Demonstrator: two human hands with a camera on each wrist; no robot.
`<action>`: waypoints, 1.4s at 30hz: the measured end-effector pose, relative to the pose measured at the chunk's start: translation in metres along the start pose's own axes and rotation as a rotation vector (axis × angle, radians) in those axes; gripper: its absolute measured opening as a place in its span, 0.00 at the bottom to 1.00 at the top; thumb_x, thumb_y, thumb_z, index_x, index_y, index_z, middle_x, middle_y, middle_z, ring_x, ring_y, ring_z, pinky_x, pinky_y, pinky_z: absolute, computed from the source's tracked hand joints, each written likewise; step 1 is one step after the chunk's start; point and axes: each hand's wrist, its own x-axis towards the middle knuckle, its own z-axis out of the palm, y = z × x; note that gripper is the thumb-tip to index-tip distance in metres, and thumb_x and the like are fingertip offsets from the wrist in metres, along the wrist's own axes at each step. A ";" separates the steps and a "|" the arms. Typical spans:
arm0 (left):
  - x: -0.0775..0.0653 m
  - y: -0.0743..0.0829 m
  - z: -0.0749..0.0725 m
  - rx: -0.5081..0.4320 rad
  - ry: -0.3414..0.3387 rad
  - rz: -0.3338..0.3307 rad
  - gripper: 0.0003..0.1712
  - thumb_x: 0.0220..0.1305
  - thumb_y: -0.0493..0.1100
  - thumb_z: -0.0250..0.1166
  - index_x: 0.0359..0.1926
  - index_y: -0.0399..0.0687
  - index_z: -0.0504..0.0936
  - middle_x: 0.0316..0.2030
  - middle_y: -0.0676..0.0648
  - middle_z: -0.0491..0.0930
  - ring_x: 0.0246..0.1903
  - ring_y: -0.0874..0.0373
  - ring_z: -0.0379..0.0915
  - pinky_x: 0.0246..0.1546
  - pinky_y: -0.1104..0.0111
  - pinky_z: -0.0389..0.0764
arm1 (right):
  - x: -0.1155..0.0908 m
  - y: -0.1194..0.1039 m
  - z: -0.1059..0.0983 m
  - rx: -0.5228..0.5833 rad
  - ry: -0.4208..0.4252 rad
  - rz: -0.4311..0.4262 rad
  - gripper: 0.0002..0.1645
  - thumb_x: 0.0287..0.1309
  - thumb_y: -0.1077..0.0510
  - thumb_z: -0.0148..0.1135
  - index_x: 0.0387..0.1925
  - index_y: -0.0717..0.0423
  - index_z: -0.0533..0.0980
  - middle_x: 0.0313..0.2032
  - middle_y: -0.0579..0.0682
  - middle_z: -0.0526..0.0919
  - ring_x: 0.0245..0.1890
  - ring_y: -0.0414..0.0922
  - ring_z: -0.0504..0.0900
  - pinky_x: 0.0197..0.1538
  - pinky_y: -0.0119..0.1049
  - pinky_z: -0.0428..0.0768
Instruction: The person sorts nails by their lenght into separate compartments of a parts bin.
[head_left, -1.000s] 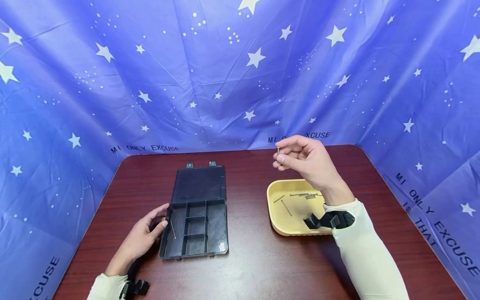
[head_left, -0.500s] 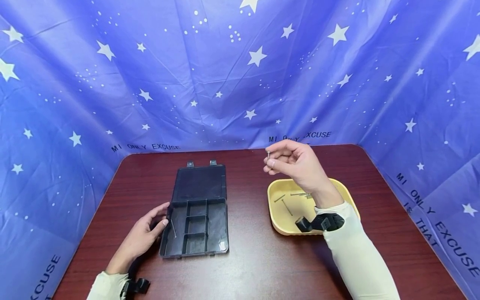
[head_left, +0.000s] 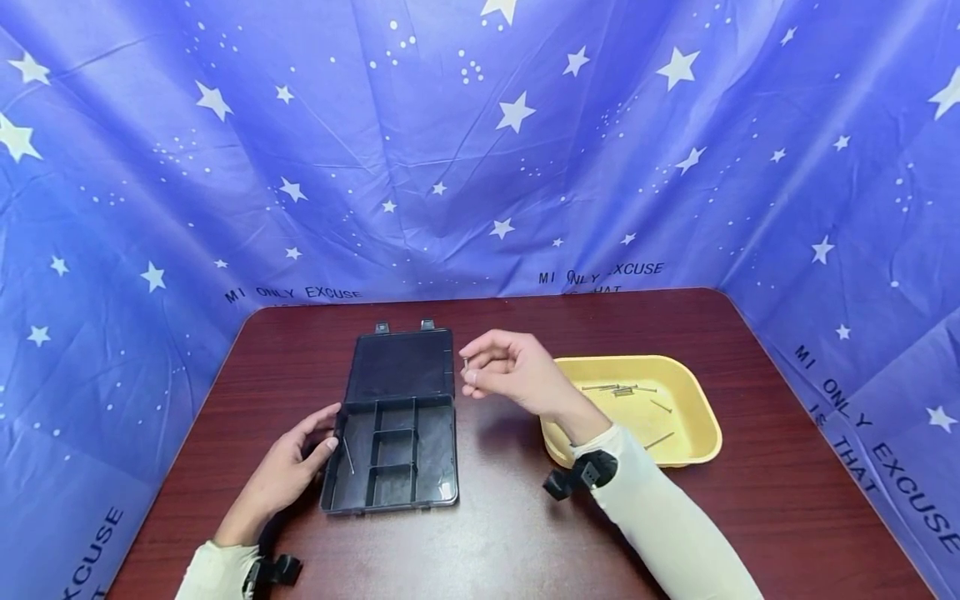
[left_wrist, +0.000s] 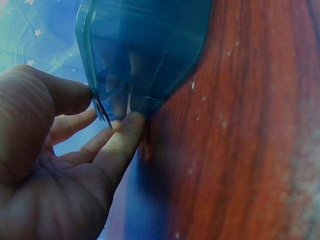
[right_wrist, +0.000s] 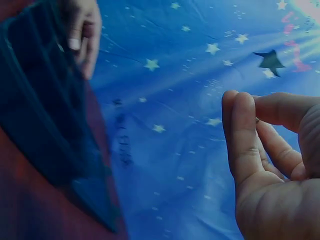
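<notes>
My left hand point(head_left: 279, 475) holds the left wall of an open black plastic organizer box point(head_left: 437, 450), its thumb at the rim in the left wrist view. A single nail point(head_left: 348, 457) lies in the box's long left compartment. To the right of the open lid point(head_left: 402, 365), my right hand point(head_left: 517, 375) pinches a nail point(head_left: 466, 364) upright between thumb and fingertips, above the table. In the right wrist view the fingers hide most of that nail. Behind the right forearm stands a yellow tray point(head_left: 693, 425) with several loose nails point(head_left: 622, 389).
The organizer's lid lies back flat, its two latches point(head_left: 427, 325) pointing to the far edge of the dark red wooden table point(head_left: 480, 550). Divider walls point(head_left: 393, 465) split the box into several compartments. A blue star-patterned curtain point(head_left: 480, 150) surrounds the table's back and sides.
My right hand has moved left and down with the nail, from above the yellow tray to beside the organizer's lid. The left hand has stayed on the box.
</notes>
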 end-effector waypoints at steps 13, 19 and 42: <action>-0.001 -0.001 -0.001 -0.045 -0.030 -0.021 0.27 0.76 0.35 0.63 0.73 0.41 0.72 0.56 0.36 0.83 0.51 0.65 0.80 0.43 0.73 0.82 | 0.004 0.064 0.047 0.097 0.049 0.223 0.22 0.59 0.76 0.62 0.55 0.81 0.72 0.30 0.49 0.86 0.30 0.43 0.89 0.43 0.38 0.90; 0.001 0.001 -0.002 -0.075 -0.055 -0.030 0.27 0.75 0.33 0.64 0.72 0.40 0.72 0.56 0.34 0.82 0.48 0.71 0.78 0.34 0.68 0.83 | -0.002 0.076 0.054 0.110 0.055 0.272 0.24 0.59 0.75 0.64 0.56 0.83 0.71 0.29 0.48 0.85 0.28 0.41 0.88 0.39 0.33 0.89; 0.005 0.005 -0.006 -0.097 -0.058 -0.039 0.27 0.76 0.34 0.62 0.73 0.40 0.71 0.58 0.31 0.80 0.50 0.64 0.80 0.34 0.68 0.83 | -0.015 0.050 0.030 0.044 0.126 0.225 0.21 0.64 0.69 0.68 0.54 0.80 0.76 0.35 0.59 0.89 0.29 0.44 0.90 0.40 0.38 0.90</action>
